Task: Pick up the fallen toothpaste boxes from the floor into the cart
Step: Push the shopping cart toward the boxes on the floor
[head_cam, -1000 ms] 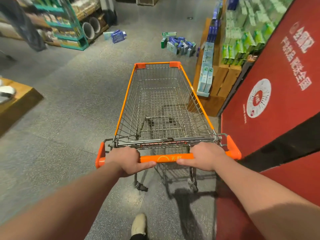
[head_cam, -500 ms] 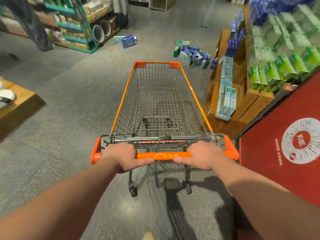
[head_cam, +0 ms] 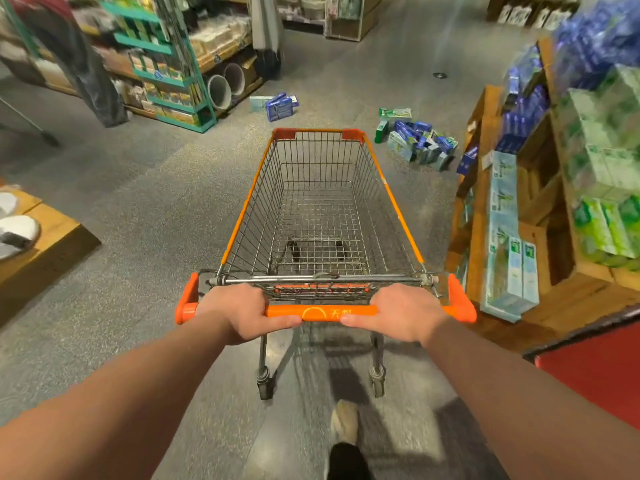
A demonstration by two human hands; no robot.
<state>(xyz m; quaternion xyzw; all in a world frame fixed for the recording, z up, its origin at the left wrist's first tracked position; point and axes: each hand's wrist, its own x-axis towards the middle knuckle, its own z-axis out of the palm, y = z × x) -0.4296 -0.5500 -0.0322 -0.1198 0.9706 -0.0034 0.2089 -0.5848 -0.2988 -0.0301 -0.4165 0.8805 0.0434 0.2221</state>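
On the floor ahead: toothpaste boxes [head_cam: 419, 145] are brought closer, pickup soon
Cart [head_cam: 284, 134]: handle gripped by left hand [head_cam: 239, 311], right hand [head_cam: 398, 311]

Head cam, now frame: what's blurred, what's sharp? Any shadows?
Head view: cart, and left hand and right hand gripping its handle, are sharp; right shelf streaked by motion blur; floor box pile soft but distinguishable; cart shadow falls toward the camera; wide-angle bends the frame edges.
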